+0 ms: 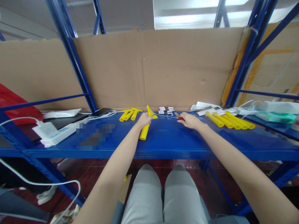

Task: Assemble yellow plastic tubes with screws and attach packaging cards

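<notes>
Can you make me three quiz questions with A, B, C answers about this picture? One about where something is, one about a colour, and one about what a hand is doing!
1. Where is the row of long yellow plastic tubes?
A. On the blue metal shelf, right of the hands
B. On the floor
C. On the person's lap

2. What colour is the handle of the small tool at the right hand?
A. Green
B. Red
C. White

3. What is the left hand doing?
A. Resting flat and empty
B. Gripping a yellow plastic tube
C. Holding the white power strip

Answers: 1 A, the tubes lie side by side on the shelf. 2 B, red shows at the fingers. 3 B, the fingers wrap around the tube.
</notes>
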### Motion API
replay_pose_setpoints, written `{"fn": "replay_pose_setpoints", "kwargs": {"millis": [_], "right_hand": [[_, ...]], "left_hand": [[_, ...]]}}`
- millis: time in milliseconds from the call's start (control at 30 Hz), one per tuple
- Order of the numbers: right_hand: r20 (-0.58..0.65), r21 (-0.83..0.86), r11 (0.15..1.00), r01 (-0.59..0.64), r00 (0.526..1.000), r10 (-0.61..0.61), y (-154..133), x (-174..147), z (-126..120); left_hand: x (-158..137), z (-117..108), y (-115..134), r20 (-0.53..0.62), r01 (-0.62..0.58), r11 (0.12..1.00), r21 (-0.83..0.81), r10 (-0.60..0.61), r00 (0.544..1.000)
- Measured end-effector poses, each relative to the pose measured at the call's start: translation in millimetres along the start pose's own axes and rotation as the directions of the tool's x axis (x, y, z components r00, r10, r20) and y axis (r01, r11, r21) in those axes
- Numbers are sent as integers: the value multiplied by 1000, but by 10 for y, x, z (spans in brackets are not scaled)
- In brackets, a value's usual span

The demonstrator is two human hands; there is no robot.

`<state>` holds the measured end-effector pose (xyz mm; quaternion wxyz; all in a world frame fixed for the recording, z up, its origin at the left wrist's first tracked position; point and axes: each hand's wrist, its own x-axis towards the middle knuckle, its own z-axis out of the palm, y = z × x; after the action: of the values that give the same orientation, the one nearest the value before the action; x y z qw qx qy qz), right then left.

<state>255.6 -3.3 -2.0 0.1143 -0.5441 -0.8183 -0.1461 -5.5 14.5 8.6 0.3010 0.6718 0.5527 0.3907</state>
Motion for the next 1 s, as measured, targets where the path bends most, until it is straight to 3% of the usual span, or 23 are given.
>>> {"fn": "replay_pose_setpoints", "kwargs": {"millis": [200, 533, 767, 1000], "right_hand": [[32, -2, 998, -70, 997, 70, -7, -17, -11], [-19, 25, 999, -34, 999, 35, 9, 19, 30], [7, -11, 996, -87, 996, 87, -11, -10, 6], [-2, 33, 999, -17, 1000, 17, 19, 30, 56]], "left_hand": [[13, 6, -9, -1, 7, 1000, 14, -7, 1000], [84, 6, -87, 3, 4, 1000, 15, -4, 1000], [67, 10, -71, 16, 12, 1000, 13, -12, 1000], [109, 13, -111, 11, 8, 1000, 9, -9, 1000]]}}
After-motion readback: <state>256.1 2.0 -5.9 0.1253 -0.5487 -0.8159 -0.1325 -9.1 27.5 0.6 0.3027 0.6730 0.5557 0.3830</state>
